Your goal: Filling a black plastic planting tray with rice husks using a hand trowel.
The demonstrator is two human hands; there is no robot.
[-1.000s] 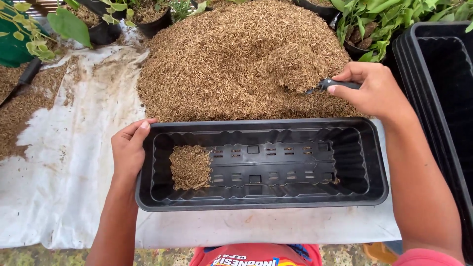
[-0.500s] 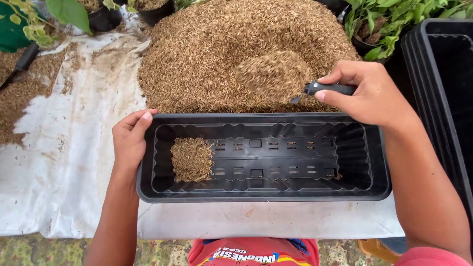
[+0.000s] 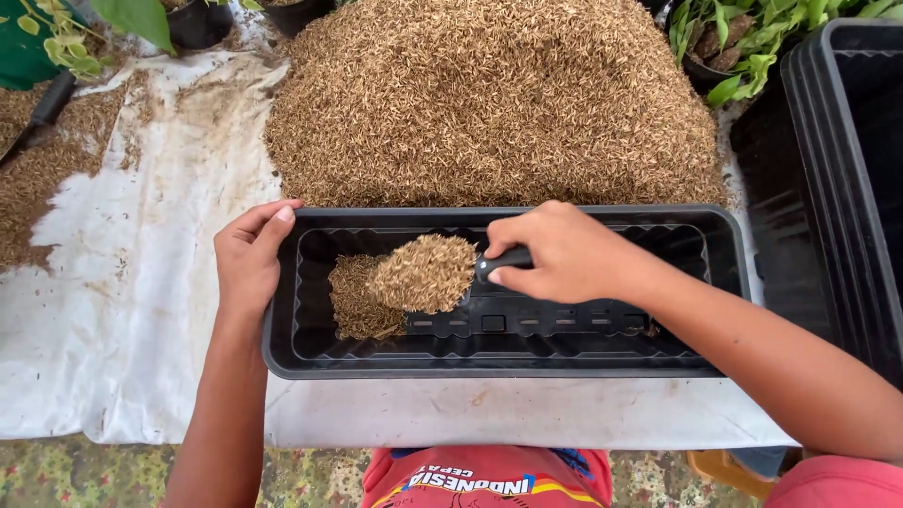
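The right hand (image 3: 555, 252) is above the middle of the long black planter tray (image 3: 729, 282), and its fingers are clenched around the dark handle of a small scoop (image 3: 503, 260). The scoop is loaded with a heap of brown husks (image 3: 425, 273) and it hangs over the left half of the tray, with the load pointing to 9 o'clock from the hand. Under the scoop, on the tray floor, a smaller patch of husks (image 3: 353, 301) already lies near the left end; the rest of the slotted floor is bare.

The left hand (image 3: 246, 261) is at 9 o'clock from the tray. It grasps the left end: the fingers lie along the outer wall and the thumb reaches to the top left corner of the rim.

The tray stands on a white sheet (image 3: 141, 310) that covers the bench. At 12 o'clock from the tray, just touching its far rim, there is a big pile of husks (image 3: 489, 94). At 3 o'clock stands a stack of black trays (image 3: 847, 169), near but apart. Potted green plants (image 3: 743, 38) show at 1 o'clock, and more leaves (image 3: 132, 19) at 11 o'clock. Loose husks (image 3: 38, 179) are scattered on the sheet at 10 o'clock.
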